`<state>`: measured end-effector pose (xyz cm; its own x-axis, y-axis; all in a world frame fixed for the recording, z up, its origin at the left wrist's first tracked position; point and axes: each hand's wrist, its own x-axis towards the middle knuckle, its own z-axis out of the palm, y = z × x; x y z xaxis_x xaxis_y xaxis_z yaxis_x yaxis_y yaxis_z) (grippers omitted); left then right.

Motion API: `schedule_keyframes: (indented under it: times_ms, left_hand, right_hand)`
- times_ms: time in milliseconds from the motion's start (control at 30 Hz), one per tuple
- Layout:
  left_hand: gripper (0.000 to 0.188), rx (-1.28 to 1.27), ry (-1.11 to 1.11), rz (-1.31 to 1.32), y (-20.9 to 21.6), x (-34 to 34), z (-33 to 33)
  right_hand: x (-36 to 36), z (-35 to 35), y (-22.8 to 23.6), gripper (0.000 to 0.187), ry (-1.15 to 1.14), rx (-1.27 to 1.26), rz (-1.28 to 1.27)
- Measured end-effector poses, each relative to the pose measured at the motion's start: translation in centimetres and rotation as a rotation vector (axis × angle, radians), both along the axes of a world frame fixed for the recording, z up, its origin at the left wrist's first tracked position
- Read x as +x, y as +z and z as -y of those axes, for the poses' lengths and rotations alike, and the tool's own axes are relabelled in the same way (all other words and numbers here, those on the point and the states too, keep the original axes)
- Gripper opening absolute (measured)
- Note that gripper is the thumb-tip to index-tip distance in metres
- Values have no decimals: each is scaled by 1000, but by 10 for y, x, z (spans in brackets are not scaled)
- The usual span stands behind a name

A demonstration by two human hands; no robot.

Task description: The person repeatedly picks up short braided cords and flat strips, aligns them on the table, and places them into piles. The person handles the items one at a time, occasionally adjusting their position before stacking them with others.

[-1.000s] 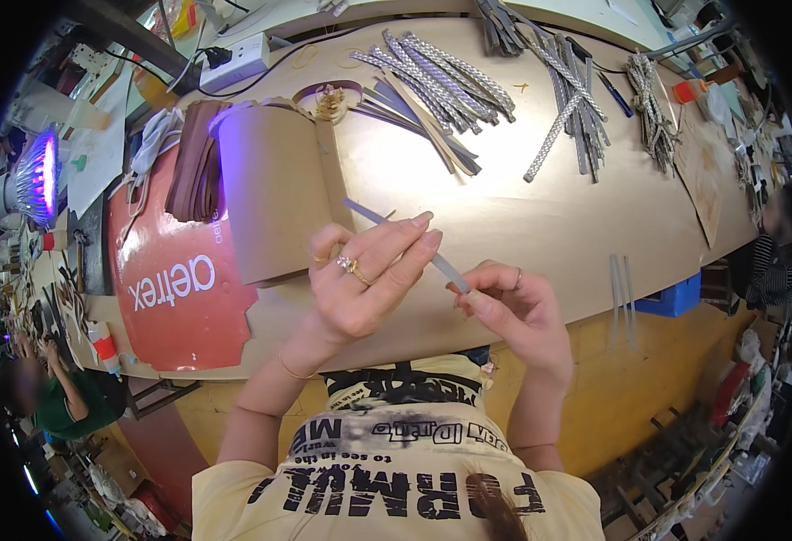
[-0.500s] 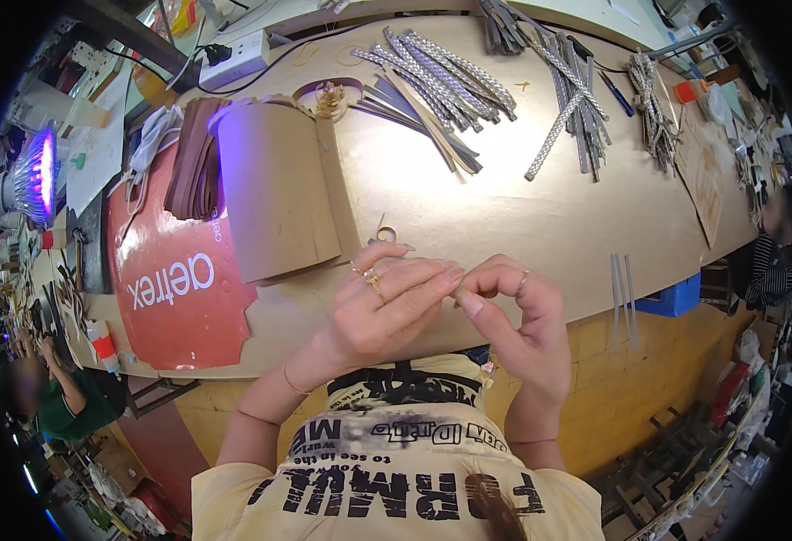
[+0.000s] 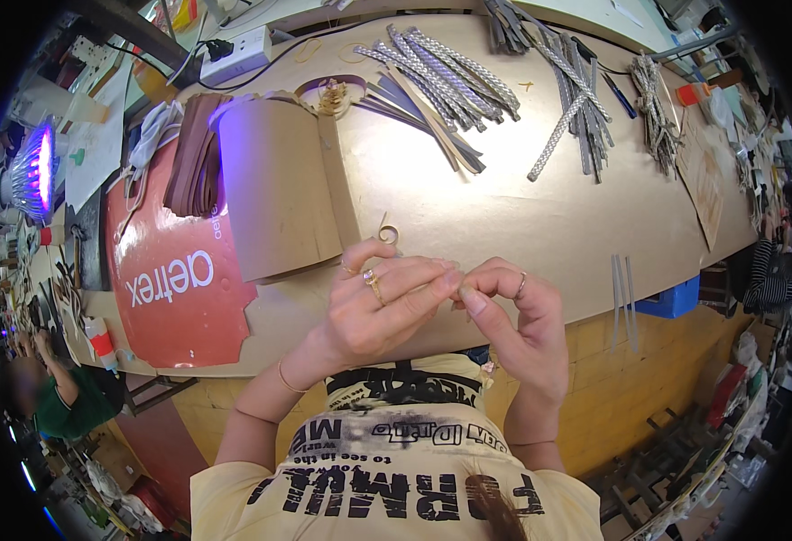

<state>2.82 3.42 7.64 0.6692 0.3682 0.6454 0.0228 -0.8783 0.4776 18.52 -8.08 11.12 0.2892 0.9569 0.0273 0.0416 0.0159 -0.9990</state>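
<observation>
My left hand (image 3: 382, 302) and my right hand (image 3: 524, 326) meet fingertip to fingertip above the near edge of the table. Both are closed in a pinch, and whatever sits between the fingertips is too small and hidden to name. Just past the left fingers a curled, gold-brown narrow strip (image 3: 388, 233) shows; I cannot tell whether it lies on the table or comes out of the left hand. A curved tan sheet (image 3: 279, 194) stands on the table to the left of the hands.
Silver braided straps (image 3: 446, 81) lie at the far side beside flat dark strips (image 3: 414, 117). More grey strips (image 3: 585, 135) and a tied bundle (image 3: 656, 117) are at right. Brown strips (image 3: 196, 158) and a red board (image 3: 179, 298) are at left; a blue box (image 3: 671, 298) is below the right edge.
Almost nothing differs. My fingers have shifted slightly where they meet, and the left index finger is raised a little; both hands stay pinched together.
</observation>
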Motion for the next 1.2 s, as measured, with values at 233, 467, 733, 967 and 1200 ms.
schedule_keyframes:
  times_ms: [233,467,733,967,1200]
  left_hand:
    - [39,-30,21,43,1,5,1]
    - [27,-432,-75,29,8,4,3]
    - [17,-704,-20,70,5,1,4]
    - [22,-1185,167,546,12,-24,-30]
    - [26,-1136,151,914,22,-93,-72]
  right_hand:
    - [-6,-1,-3,6,-68,-11,25]
    - [-8,-4,-5,6,-132,12,212]
    - [-11,-7,-7,3,-88,5,296]
    - [15,13,-30,7,-208,-70,36]
    - [39,31,-66,12,-374,-371,299]
